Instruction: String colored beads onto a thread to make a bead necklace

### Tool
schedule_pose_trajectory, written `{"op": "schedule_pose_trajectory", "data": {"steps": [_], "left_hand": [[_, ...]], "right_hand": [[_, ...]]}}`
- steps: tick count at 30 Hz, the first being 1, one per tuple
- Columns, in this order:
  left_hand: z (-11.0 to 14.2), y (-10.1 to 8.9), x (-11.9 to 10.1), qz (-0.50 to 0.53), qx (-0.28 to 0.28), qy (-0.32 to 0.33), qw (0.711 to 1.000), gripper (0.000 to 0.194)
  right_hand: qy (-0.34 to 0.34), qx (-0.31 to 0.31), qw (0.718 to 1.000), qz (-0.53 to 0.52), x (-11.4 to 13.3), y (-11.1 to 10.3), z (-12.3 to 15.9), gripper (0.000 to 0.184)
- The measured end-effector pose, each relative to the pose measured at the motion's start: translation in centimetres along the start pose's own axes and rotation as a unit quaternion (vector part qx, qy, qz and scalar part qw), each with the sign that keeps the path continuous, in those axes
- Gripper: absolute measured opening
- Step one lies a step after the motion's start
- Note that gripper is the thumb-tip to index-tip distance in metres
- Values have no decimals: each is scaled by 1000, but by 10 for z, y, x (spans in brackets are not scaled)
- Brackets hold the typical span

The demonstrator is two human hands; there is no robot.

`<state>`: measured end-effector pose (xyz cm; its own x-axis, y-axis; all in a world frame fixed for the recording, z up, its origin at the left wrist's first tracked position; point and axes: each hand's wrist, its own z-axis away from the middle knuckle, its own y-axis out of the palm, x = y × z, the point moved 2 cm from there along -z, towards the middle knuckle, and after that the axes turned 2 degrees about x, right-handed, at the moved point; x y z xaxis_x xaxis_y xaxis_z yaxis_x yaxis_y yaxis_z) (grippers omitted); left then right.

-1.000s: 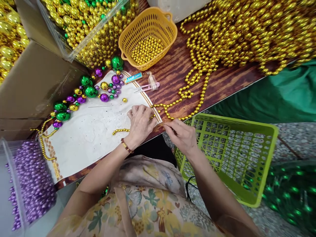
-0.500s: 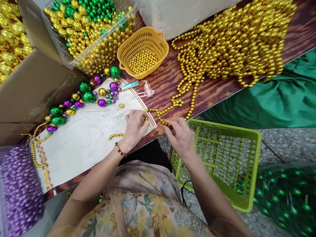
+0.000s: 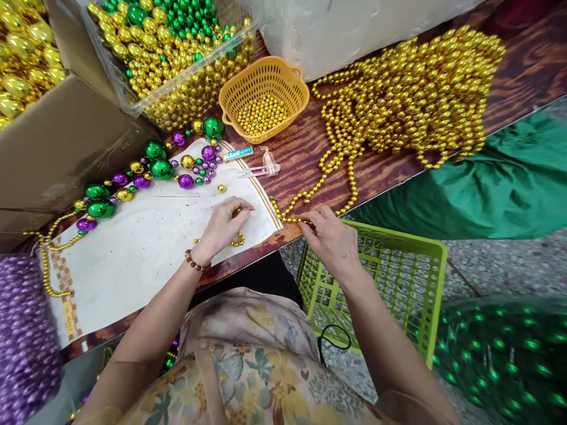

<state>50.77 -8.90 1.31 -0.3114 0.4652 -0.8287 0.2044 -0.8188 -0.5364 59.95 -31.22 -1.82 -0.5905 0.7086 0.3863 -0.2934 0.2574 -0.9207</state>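
My left hand is over the white cloth, thumb and fingers pinched on a short gold bead string whose beads show around the fingers. My right hand, at the table edge, pinches a long gold bead strand, which runs back to a big heap of gold bead strands. Pink-handled snips and a blue-labelled packet lie near the cloth's far edge. A single gold bead and a thin needle rest on the cloth. Along its back lies a garland of green, purple and gold balls.
An orange basket holds small gold beads; behind it stands a clear tub of gold and green beads. At left are a cardboard box and purple beads. A green crate stands below the table by my right arm.
My left hand has moved left, away from the long strand, with the short gold bead string. My right hand keeps its pinch on the long strand. The view has shifted slightly.
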Motion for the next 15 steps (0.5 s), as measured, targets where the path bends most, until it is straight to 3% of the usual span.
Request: {"op": "schedule_pose_trajectory", "data": {"steps": [4, 9, 12, 15], "left_hand": [[5, 2, -1, -72, 61, 39, 995, 15], [7, 1, -3, 40, 119, -3, 992, 23], [10, -4, -6, 110, 91, 4, 990, 28], [16, -6, -5, 113, 78, 29, 990, 28]], "right_hand": [[-37, 16, 999, 6, 1, -4, 1, 28], [-84, -6, 995, -43, -2, -2, 7, 24], [-91, 3, 995, -47, -4, 1, 11, 21], [-103, 11, 993, -52, -3, 0, 12, 22]]}}
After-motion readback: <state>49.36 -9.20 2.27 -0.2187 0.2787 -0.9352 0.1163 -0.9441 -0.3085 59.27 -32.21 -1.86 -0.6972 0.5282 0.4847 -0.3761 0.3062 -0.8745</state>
